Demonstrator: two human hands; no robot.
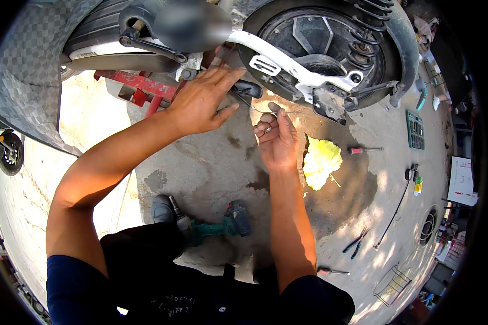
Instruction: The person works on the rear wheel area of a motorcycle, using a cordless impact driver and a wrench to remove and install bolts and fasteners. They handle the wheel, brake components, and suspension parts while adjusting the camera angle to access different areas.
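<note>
Judging remotely, I expect a light, springy wire, best pinched where exposed, as my curled right hand does; left hand outstretched, seemingly empty.

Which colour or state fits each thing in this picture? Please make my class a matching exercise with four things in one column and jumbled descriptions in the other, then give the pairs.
Column one
1. Left hand
2. Leaf
3. Power tool
4. Right hand

Column two
A. Green and black
B. Palm side toward the camera
C. Back toward the camera
D. Yellow, lying on the ground

Right pairs: 1-C, 2-D, 3-A, 4-B
</note>
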